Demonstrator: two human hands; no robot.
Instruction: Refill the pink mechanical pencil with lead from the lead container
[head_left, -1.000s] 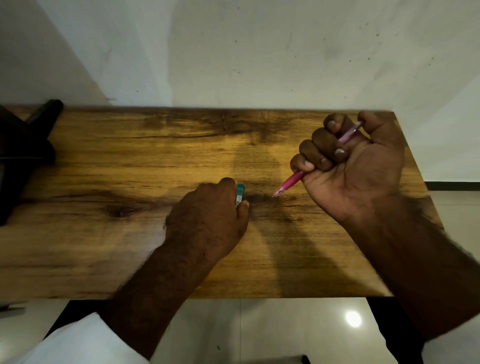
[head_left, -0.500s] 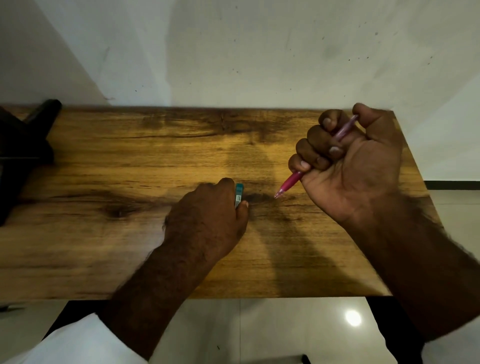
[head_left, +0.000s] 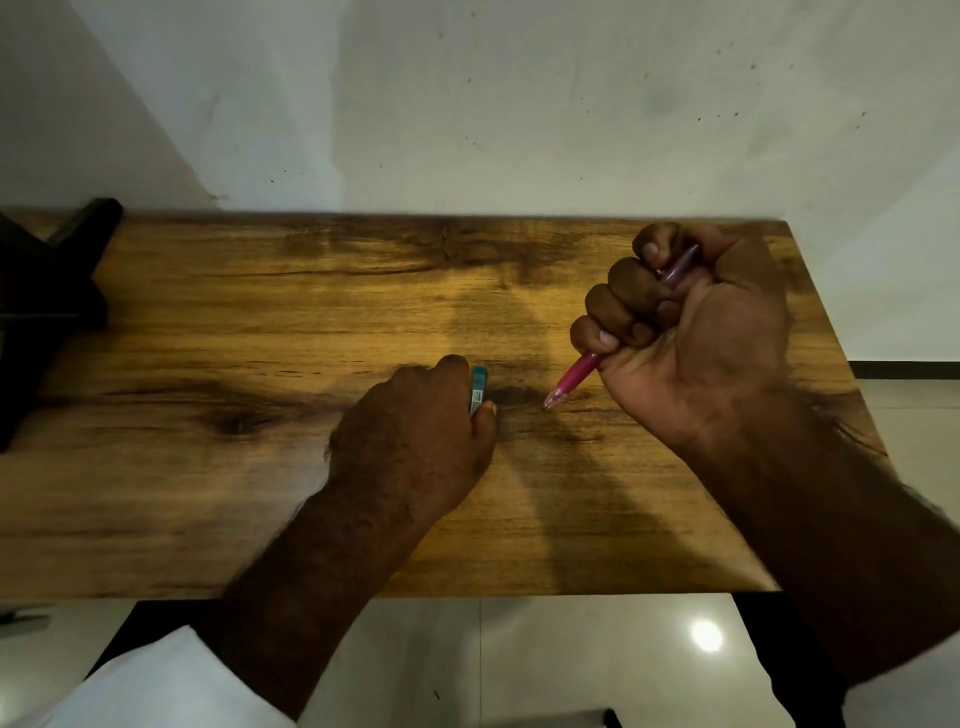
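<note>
Your right hand (head_left: 691, 338) is closed in a full fist around the pink mechanical pencil (head_left: 574, 376), all four fingers curled over the barrel and the thumb folded at the top end, so only the pink grip section and the tip show below the little finger and a short pale stretch of barrel shows near the thumb. The tip points down and toward your left, hovering at or just above the wooden table (head_left: 260, 467) — contact there cannot be told. Your left hand (head_left: 415, 431) rests knuckles-up on the table, pinching the lead container (head_left: 478, 391) between thumb and fingers; only its teal edge and a strip of label peek out, just beside the pencil tip but apart from it. Judge the pencil as light, rigid plastic that a fist holds far harder than it needs; for refilling you would do better with a fingertip hold at mid-barrel, leaving the cap end free. The container looks small, flat and smooth (likely slippery), so hold it by its narrow sides. The leads inside — none visible yet — will be thin and brittle, snapping under any sideways push.
</note>
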